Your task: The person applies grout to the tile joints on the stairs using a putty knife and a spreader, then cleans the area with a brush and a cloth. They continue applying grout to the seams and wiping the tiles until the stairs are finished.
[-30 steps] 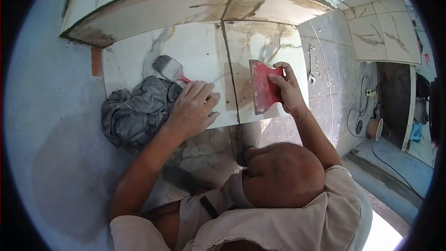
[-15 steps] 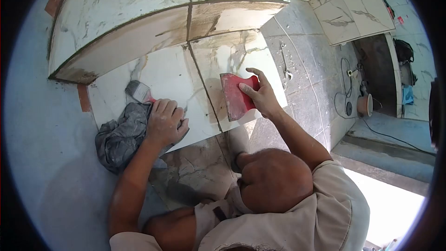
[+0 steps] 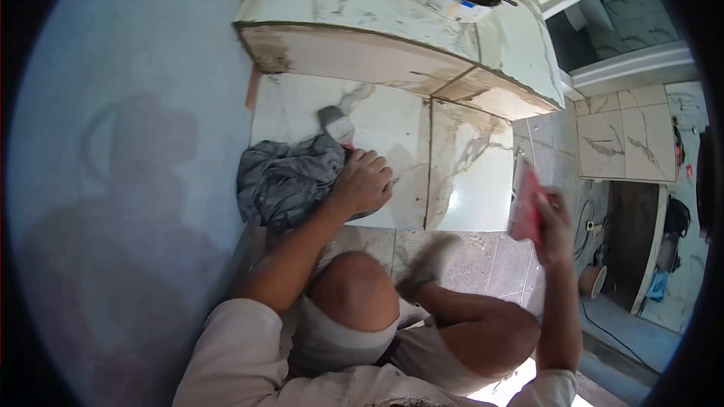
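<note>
My right hand (image 3: 555,224) grips a red grout spreader (image 3: 528,207) off the right end of the tiled step. The spreader is blurred by motion. My left hand (image 3: 363,182) rests on the lower tiled step (image 3: 400,128), its fingers curled over the red handle of a paintbrush (image 3: 338,127). The brush's bristles point away from me, towards the riser. A crumpled grey cloth (image 3: 290,177) lies against the left hand and partly under its wrist. Dark grout fills the joint between the tiles, and brownish smears mark the right tile.
On the upper step stands a white bucket (image 3: 441,0) with a blue rim, holding grey mix and a tool. A blue-grey wall (image 3: 136,68) borders the left side. At right are a cable (image 3: 615,343), a small tub (image 3: 593,281) and a tiled ledge (image 3: 626,143).
My right hand has carried the spreader from above the right tile out past the step's right end. My view has shifted left, and my legs have moved. The left hand stays at the brush.
</note>
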{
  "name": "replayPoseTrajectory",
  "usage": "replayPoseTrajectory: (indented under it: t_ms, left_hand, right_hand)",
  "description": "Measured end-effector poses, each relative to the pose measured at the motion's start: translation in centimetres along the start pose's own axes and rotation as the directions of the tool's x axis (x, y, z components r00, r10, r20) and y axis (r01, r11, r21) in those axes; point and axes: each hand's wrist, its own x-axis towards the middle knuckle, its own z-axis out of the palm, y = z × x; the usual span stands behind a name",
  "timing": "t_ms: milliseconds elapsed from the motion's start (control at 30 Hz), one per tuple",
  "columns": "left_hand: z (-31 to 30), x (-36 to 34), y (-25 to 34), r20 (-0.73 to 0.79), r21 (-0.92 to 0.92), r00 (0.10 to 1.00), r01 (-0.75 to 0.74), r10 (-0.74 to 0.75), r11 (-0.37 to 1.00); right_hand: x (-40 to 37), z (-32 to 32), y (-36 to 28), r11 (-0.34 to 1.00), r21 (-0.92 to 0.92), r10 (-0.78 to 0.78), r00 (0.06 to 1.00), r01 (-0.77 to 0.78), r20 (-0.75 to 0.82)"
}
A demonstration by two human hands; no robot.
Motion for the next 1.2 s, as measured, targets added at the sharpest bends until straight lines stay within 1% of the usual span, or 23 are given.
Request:
replayPoseTrajectory:
  t_ms: [33, 67, 100, 200, 267, 300, 333, 400, 533, 567, 667, 767, 800, 833, 900, 967, 1000, 1033, 1067, 1100, 1133, 1167, 1200]
  left_hand:
    - [-0.1, -0.1, 0.1, -0.002, -0.009, 1.0, -0.001, 0.0, 1.0]
    - [-0.2, 0.3, -0.1, -0.012, -0.012, 1.0, -0.011, 0.011, 1.0]
    - [-0.1, 0.3, -0.2, -0.021, -0.009, 1.0, -0.024, 0.023, 1.0]
    - [-0.3, 0.3, -0.1, 0.03, 0.025, 1.0, -0.009, 0.008, 1.0]
    - [-0.1, 0.3, 0.0, 0.021, 0.06, 1.0, -0.005, 0.004, 0.998]
    - [0.1, 0.4, 0.0, 0.013, 0.078, 1.0, -0.008, 0.007, 0.997]
    - [0.3, 0.5, 0.1, 0.024, 0.106, 1.0, 0.016, -0.018, 0.994]
    - [0.5, 0.6, 0.5, 0.017, 0.139, 1.0, 0.003, -0.005, 0.99]
    - [0.5, 1.3, 1.2, 0.027, 0.234, 0.999, 0.019, -0.025, 0.972]
    - [0.5, 1.5, 1.2, 0.042, 0.261, 0.999, 0.004, -0.016, 0.965]
    - [0.6, 1.4, 1.3, 0.086, 0.315, 0.995, 0.013, -0.042, 0.949]
    - [1.0, 0.9, 1.4, 0.088, 0.369, 0.994, 0.027, -0.064, 0.929]
    - [1.1, 0.5, 1.9, 0.073, 0.391, 0.993, 0.055, -0.091, 0.919]
    - [1.1, 0.4, 2.5, 0.001, 0.505, 0.989, 0.128, -0.149, 0.853]
    - [1.5, 0.6, 3.8, -0.093, 0.628, 0.974, 0.218, -0.205, 0.747]
    - [2.0, 0.7, 5.0, -0.343, 0.69, 0.851, 0.515, -0.397, 0.508]
    - [2.5, 0.7, 5.5, -0.37, 0.692, 0.833, 0.543, -0.411, 0.477]
    - [3.0, 0.7, 5.9, -0.489, 0.63, 0.689, 0.703, -0.535, 0.33]
    - [3.3, 0.9, 6.0, -0.592, 0.543, 0.513, 0.824, -0.621, 0.162]
    - [3.2, 0.9, 5.6, -0.694, 0.449, 0.375, 0.893, -0.614, 0.037]
    - [2.6, 1.3, 5.3, -0.75, 0.312, 0.239, 0.95, -0.616, -0.011]
    - [1.7, 1.5, 5.3, -0.785, 0.17, 0.099, 0.984, -0.612, -0.059]
    - [0.8, 1.4, 5.5, -0.705, 0.183, 0.054, 0.977, -0.708, -0.107]
  right_hand:
    - [-1.4, -0.6, -1.4, 0.998, -0.012, -0.058, 0.997, 0.057, -0.049]
    - [-3.0, -1.2, -2.9, 0.997, -0.064, -0.046, 0.996, 0.041, -0.076]
    - [-4.1, -2.6, -3.1, 1.0, 0.017, 0.003, 0.998, -0.001, -0.067]
    - [-6.2, -3.8, -2.2, 0.998, 0.056, -0.022, 0.993, 0.028, -0.119]
    - [-5.3, -6.3, -0.1, 0.965, 0.253, 0.102, 0.99, -0.074, -0.098]
    - [-3.4, -7.8, 2.0, 0.973, 0.229, 0.07, 0.985, -0.033, -0.16]
    - [-1.7, -7.6, 2.3, 0.969, 0.24, 0.086, 0.988, -0.054, -0.125]
    - [1.5, -6.9, 2.5, 0.957, 0.277, 0.069, 0.995, -0.084, 0.065]
    - [8.2, -7.1, 5.8, 0.936, 0.312, 0.113, 0.979, -0.162, 0.168]
    - [10.0, -7.8, 6.7, 0.931, 0.3, 0.102, 0.935, -0.21, 0.338]
    - [14.5, -6.7, 7.9, 0.948, 0.193, 0.122, 0.848, -0.254, 0.516]
    - [18.7, -3.9, 9.6, 0.979, 0.138, 0.034, 0.785, -0.151, 0.619]
    - [20.1, -2.6, 11.2, 0.994, 0.111, -0.082, 0.788, 0.018, 0.61]
    - [21.4, -1.3, 12.7, 0.978, 0.091, -0.206, 0.77, 0.19, 0.604]
    - [22.1, 1.3, 13.6, 0.956, 0.109, -0.281, 0.737, 0.273, 0.615]
    - [21.9, 2.6, 13.6, 0.925, 0.136, -0.357, 0.691, 0.354, 0.628]
    - [21.7, 2.5, 13.6, 0.873, 0.129, -0.443, 0.656, 0.47, 0.611]
    - [21.5, 2.2, 13.7, 0.811, 0.114, -0.519, 0.614, 0.574, 0.595]
    - [21.6, 2.2, 13.9, 0.81, 0.122, -0.512, 0.591, 0.573, 0.623]
    - [21.7, 2.6, 14.3, 0.809, 0.175, -0.544, 0.601, 0.561, 0.586]
    - [21.5, 2.7, 14.4, 0.809, 0.223, -0.565, 0.613, 0.544, 0.552]
    - [21.4, 2.5, 14.2, 0.784, 0.2, -0.58, 0.579, 0.588, 0.572]
    - [21.3, 2.2, 14.1, 0.79, 0.199, -0.567, 0.566, 0.58, 0.599]
